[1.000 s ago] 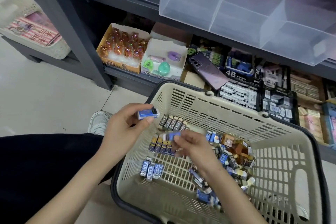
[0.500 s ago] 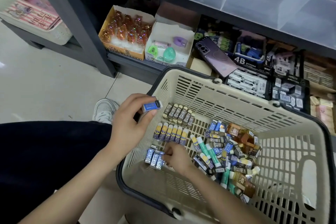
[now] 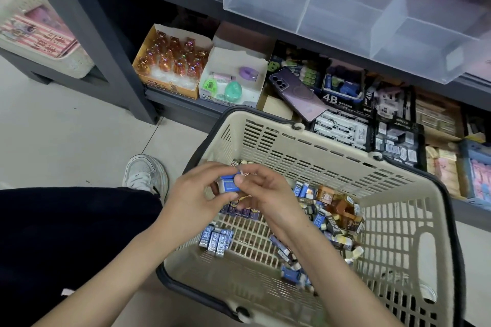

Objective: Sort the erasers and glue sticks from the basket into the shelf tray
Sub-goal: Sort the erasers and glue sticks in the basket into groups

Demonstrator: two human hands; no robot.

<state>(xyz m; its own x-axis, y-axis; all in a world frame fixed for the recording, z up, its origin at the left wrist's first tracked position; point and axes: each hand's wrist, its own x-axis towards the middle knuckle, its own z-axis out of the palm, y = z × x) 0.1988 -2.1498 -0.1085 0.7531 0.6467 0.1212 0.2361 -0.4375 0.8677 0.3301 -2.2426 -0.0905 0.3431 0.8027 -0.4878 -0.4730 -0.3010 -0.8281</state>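
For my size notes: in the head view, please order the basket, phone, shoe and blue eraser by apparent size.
1. basket
2. phone and shoe: they look alike and differ in nearness, so unranked
3. blue eraser

I see a blue eraser pinched between my left hand and right hand; mixed erasers lie heaped in the basket just right of them.

Basket: beige slotted lattice, dark grey rim. Held eraser over its left side: blue sleeve, white end. Inside it: blue-and-white eraser row, brown packs. Beyond it: purple phone, orange box.
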